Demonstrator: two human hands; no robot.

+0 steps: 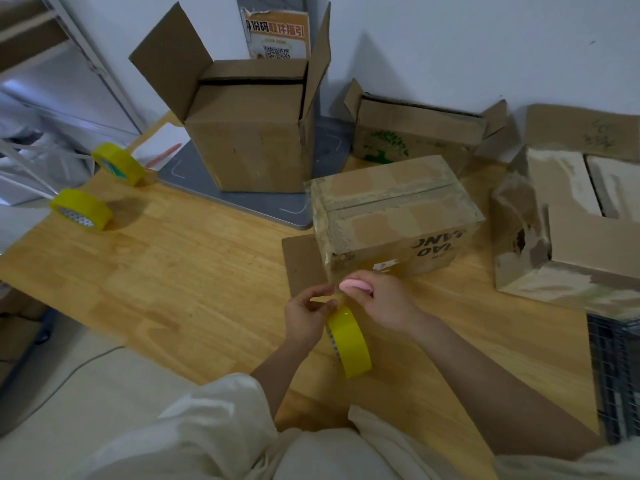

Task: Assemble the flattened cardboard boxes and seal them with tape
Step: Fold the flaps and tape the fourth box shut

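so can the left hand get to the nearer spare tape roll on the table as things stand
Probably not right away: the left hand is gripping the tape roll in use. The spare roll lies far left across bare table, nothing between.

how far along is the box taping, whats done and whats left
Done: the small box in front is folded shut with tape along its top seam. In hand: the left hand holds the yellow tape roll while the right hand grips a pink object at the box's near corner. Left: the tall box and the tree-print box behind stand open.
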